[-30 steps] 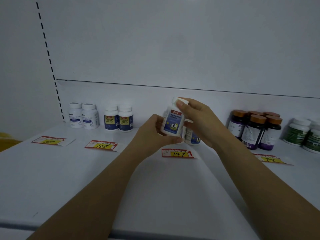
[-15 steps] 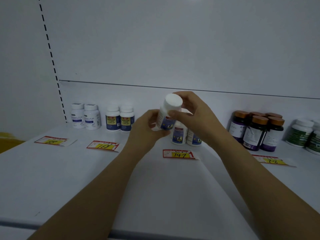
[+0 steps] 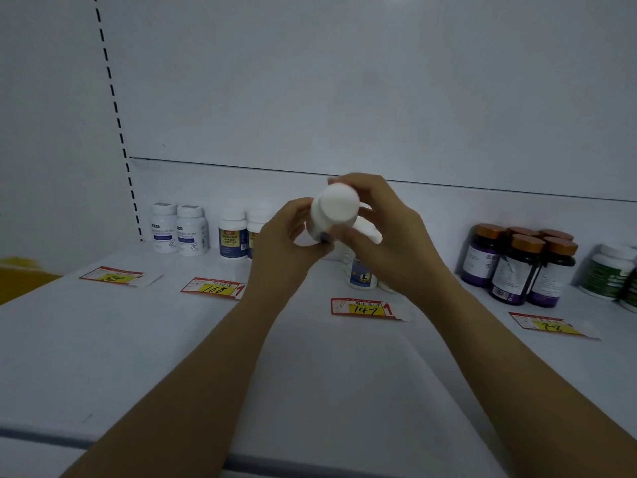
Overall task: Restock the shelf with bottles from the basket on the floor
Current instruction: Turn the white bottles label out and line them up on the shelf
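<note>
Both hands raised over the middle of the shelf (image 3: 310,374), sharing one white bottle (image 3: 332,215). Bottle tipped toward the camera, so its round white cap faces the viewer; a strip of dark label shows at its lower edge. Left hand (image 3: 286,246) cups the bottle's body from the left and below, fingers curled onto it. Right hand (image 3: 386,239) wraps it from the right, fingers arched over the cap end, thumb across the front. Bottle held clear above the shelf, touching nothing but the two hands.

Directly under and behind the right hand: blue-labelled bottle (image 3: 360,276) standing on the shelf, mostly covered; how many stand with it cannot be told.

Left of the hands, at the back of the shelf: two bottles with dark blue labels (image 3: 232,238), the right one partly behind the left hand. Further left: two white bottles with pale labels (image 3: 179,229), side by side, touching.

Right of the hands: five dark bottles with copper caps (image 3: 520,265), clustered. Beyond them at the frame edge, green-labelled bottles (image 3: 608,272), at least two, cut off.

Four price tags lie flat toward the front: "28" tag (image 3: 119,277), "168" tag (image 3: 215,288), "147" tag (image 3: 363,307), "78" tag (image 3: 548,326).
</note>
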`<state>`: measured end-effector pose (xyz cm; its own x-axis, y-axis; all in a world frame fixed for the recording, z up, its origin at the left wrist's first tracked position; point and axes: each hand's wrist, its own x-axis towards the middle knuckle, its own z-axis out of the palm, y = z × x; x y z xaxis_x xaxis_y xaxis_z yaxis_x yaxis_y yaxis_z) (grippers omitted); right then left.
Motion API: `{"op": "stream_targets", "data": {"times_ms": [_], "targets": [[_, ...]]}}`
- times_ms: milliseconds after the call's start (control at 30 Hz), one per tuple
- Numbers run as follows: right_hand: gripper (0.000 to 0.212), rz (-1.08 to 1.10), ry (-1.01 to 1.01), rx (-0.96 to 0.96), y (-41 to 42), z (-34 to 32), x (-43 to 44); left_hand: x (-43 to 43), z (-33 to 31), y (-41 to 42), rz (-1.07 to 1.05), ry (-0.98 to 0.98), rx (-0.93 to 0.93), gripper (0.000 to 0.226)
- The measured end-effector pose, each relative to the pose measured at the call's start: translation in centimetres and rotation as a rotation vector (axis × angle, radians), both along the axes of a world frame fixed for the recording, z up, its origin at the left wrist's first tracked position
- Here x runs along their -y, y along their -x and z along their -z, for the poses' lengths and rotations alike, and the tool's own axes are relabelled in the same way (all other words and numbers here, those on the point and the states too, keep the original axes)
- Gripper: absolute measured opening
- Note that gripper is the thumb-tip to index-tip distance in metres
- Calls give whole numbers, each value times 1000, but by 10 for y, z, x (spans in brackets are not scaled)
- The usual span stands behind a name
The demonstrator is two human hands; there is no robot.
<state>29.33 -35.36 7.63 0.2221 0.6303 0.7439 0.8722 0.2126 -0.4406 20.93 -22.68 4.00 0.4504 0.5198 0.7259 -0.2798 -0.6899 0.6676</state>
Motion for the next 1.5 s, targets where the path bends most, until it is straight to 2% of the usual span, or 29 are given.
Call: {"op": "stream_targets", "data": {"times_ms": [133,200,300,367,567,700,767,867,967,1133,1300,1433,1500], "targets": [[34,-84,-2,-489,-10,-13,11,14,-11,8,258,209,-238,37],[26,-25,88,-616,-16,-14,13,19,-13,8,379,295,-382,33],[41,106,264,-757,-19,-9,12,21,-14,8,494,484,-504,49],[43,112,324,-824,-21,-7,10,21,-13,9,531,568,-537,54],[38,130,343,-863,-22,-7,10,20,-13,10,558,607,-580,52],[44,198,326,-799,-23,-8,8,19,-13,9,555,620,-573,50],[36,183,265,-737,-22,-10,9,18,-12,7,530,570,-553,40],[22,67,178,-690,-20,-11,12,16,-9,6,401,392,-523,25],[32,21,194,-608,-19,-12,14,14,-6,5,314,317,-474,34],[36,225,255,-304,-20,-18,17,10,0,4,228,218,-481,40],[35,332,389,-33,-20,-35,7,6,5,0,178,179,-505,46],[35,361,435,54,-24,-61,-13,8,6,-1,109,120,-503,57],[37,376,461,88,-27,-71,-26,14,8,0,107,53,-609,70]]}}
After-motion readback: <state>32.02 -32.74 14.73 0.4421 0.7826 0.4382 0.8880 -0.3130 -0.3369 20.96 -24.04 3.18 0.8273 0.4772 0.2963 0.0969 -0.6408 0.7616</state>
